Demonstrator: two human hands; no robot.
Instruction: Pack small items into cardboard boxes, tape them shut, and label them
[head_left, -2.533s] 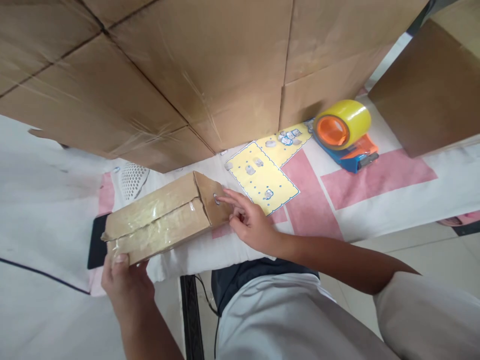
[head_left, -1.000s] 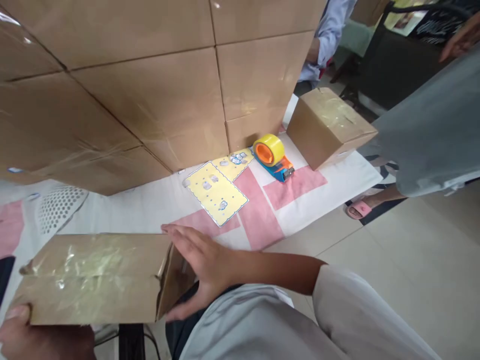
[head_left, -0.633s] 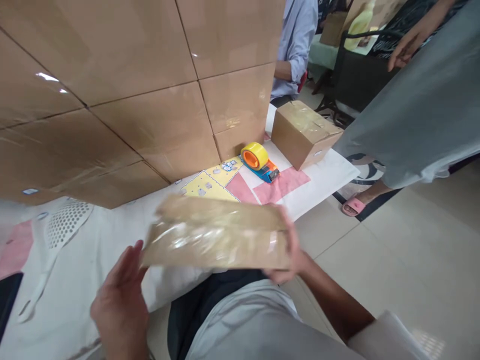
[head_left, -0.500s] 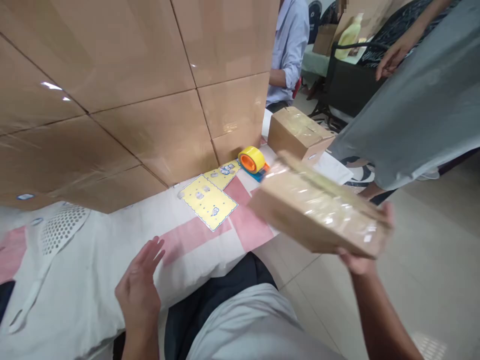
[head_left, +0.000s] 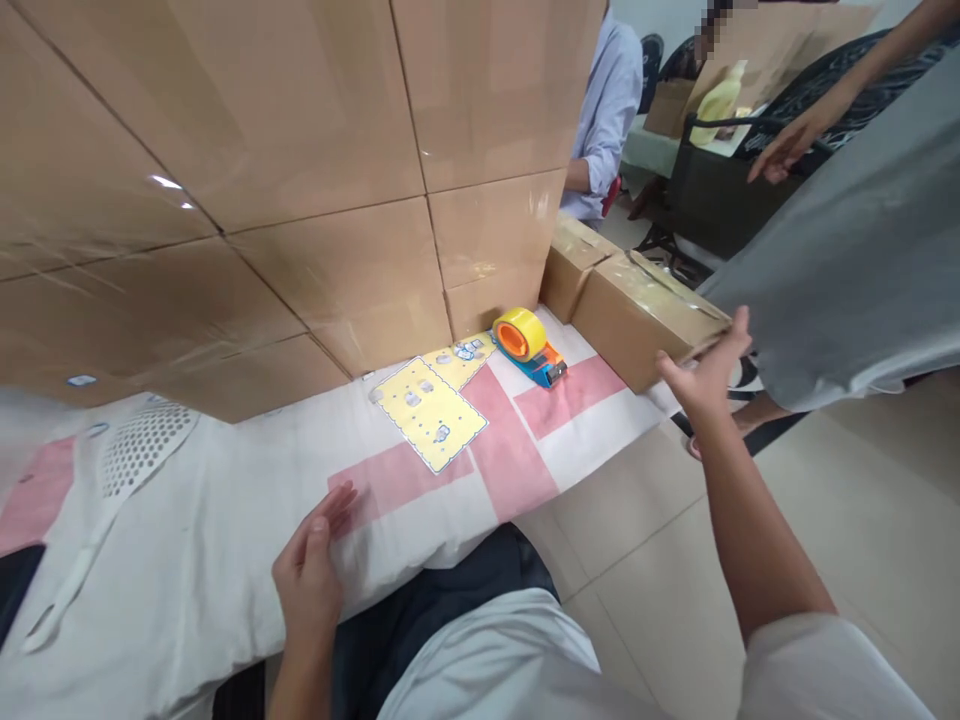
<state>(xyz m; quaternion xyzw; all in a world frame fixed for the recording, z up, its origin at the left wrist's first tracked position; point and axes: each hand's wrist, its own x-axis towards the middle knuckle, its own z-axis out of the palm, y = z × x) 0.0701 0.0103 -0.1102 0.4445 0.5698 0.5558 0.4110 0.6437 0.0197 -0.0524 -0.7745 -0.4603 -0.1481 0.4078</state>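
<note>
Box (head_left: 634, 318) seems nearly placed beside a second box (head_left: 566, 275). Right hand (head_left: 706, 378) spans its end, grip unclear; left hand (head_left: 311, 565) is loosely spread. Release seems called for.

The floor (head_left: 637, 590) is pale tile; the chair (head_left: 705, 190) beyond, black.
</note>
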